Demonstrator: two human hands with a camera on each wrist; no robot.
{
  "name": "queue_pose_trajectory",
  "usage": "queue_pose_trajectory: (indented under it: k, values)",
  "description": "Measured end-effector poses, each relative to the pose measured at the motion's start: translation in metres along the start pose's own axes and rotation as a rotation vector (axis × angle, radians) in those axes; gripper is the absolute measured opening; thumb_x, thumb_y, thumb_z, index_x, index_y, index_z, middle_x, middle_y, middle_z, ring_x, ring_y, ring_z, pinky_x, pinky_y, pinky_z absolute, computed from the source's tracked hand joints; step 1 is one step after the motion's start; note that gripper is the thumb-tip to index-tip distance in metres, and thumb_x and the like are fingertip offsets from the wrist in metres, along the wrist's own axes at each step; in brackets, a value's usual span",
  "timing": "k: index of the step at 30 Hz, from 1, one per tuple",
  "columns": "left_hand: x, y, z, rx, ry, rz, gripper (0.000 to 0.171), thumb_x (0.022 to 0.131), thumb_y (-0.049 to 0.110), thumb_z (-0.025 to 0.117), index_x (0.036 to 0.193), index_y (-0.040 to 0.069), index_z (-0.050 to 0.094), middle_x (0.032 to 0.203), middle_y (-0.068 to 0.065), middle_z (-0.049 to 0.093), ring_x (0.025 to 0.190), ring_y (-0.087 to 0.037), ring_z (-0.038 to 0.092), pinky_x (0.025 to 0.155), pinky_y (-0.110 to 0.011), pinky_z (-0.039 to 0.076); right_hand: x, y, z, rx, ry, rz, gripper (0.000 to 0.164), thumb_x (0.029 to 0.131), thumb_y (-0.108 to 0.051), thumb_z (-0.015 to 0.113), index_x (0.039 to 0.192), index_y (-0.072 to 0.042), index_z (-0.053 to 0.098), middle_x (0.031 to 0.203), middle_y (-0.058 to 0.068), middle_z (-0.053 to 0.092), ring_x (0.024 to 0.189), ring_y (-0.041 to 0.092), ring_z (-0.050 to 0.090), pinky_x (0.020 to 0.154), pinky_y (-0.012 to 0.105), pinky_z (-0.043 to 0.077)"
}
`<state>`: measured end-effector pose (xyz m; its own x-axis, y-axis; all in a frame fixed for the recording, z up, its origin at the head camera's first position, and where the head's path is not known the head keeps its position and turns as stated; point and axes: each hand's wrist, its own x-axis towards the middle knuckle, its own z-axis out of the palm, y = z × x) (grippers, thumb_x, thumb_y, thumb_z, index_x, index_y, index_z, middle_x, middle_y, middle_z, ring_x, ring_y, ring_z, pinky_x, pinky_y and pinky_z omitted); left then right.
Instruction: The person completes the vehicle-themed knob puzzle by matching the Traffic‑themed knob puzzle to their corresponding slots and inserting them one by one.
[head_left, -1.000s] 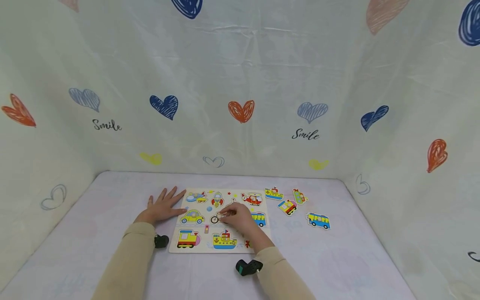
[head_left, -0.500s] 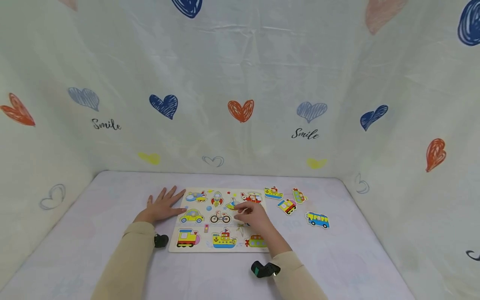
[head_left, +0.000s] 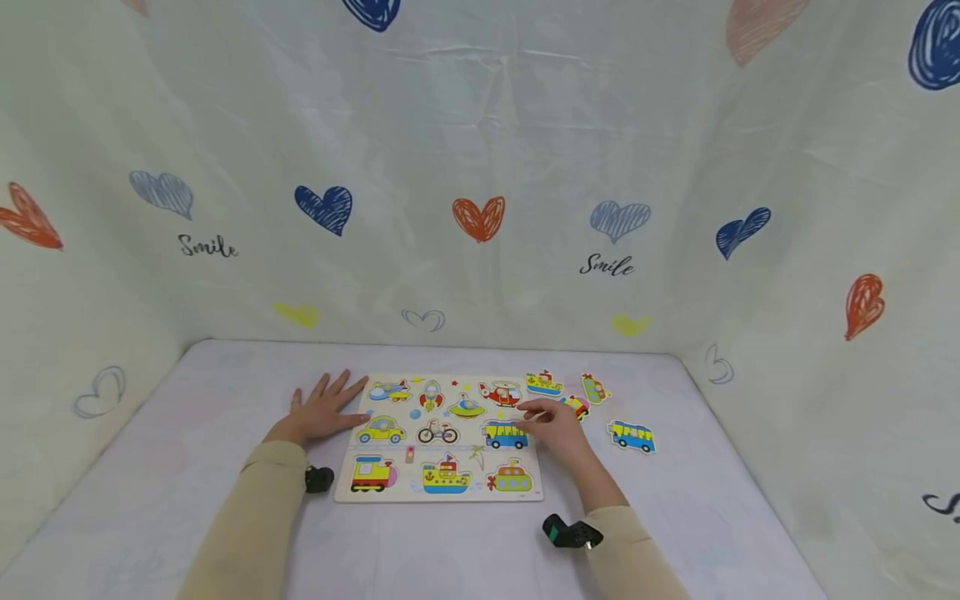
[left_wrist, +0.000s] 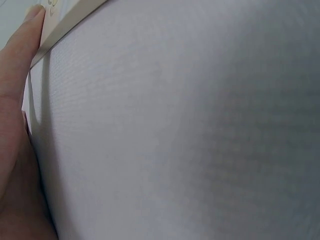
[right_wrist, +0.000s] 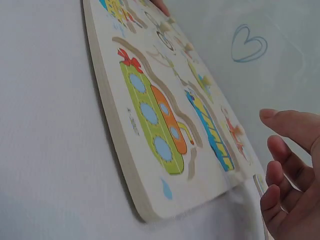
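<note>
A wooden puzzle board with vehicle pictures lies flat on the table. My left hand rests spread at its left edge, the thumb touching the board in the left wrist view. A bicycle piece sits in the middle of the board. My right hand hovers over the board's right edge, beside the bus picture. In the right wrist view its thumb and loosely bent fingers stand apart with nothing between them. The submarine recess shows its printed picture there.
To the right of the board lie loose puzzle pieces: a ship, a submarine, a bus and a train partly hidden behind the right hand. A heart-patterned curtain rises behind the table.
My right hand has let go of the bicycle piece, now lying in the board, and has moved right to the board's edge. The left hand stays in place.
</note>
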<state>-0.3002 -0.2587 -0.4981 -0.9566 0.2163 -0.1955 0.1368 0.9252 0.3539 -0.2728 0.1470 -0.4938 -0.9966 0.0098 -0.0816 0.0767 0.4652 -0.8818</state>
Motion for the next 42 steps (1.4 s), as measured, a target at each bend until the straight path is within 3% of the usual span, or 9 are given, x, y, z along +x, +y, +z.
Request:
queue_pose_trajectory:
  k: [17, 25, 33, 42]
  values:
    - [-0.006, 0.004, -0.007, -0.043, 0.005, 0.014, 0.088, 0.088, 0.063, 0.056, 0.154, 0.015, 0.027, 0.16, -0.022, 0.009, 0.143, -0.05, -0.004, 0.104, -0.073, -0.01, -0.014, 0.039, -0.067, -0.023, 0.083, 0.062, 0.031, 0.086, -0.017, 0.076, 0.115, -0.008, 0.071, 0.095, 0.006, 0.061, 0.081, 0.021, 0.053, 0.064, 0.025, 0.049]
    - [-0.006, 0.005, -0.005, -0.006, 0.01, 0.004, 0.085, 0.089, 0.06, 0.057, 0.154, 0.014, 0.028, 0.159, -0.023, 0.011, 0.142, -0.051, -0.001, 0.103, -0.075, -0.005, -0.024, 0.052, -0.096, -0.061, 0.125, 0.067, 0.034, 0.087, -0.015, 0.074, 0.118, -0.003, 0.068, 0.097, 0.006, 0.061, 0.081, 0.02, 0.053, 0.063, 0.025, 0.047]
    - [-0.002, -0.004, 0.003, -0.035, 0.019, 0.02, 0.091, 0.085, 0.07, 0.052, 0.155, 0.018, 0.026, 0.16, -0.022, 0.009, 0.143, -0.05, -0.005, 0.102, -0.073, -0.012, -0.035, 0.063, -0.118, -0.069, 0.148, 0.075, 0.036, 0.084, -0.012, 0.076, 0.117, 0.0, 0.068, 0.09, 0.003, 0.063, 0.073, 0.015, 0.051, 0.058, 0.024, 0.045]
    - [0.0, -0.004, 0.002, -0.035, 0.012, 0.015, 0.092, 0.085, 0.071, 0.052, 0.155, 0.017, 0.025, 0.16, -0.021, 0.008, 0.143, -0.049, -0.005, 0.103, -0.073, -0.013, -0.036, 0.077, -0.136, -0.158, 0.148, 0.057, 0.038, 0.084, -0.014, 0.077, 0.116, 0.003, 0.067, 0.093, 0.006, 0.063, 0.076, 0.016, 0.053, 0.06, 0.023, 0.047]
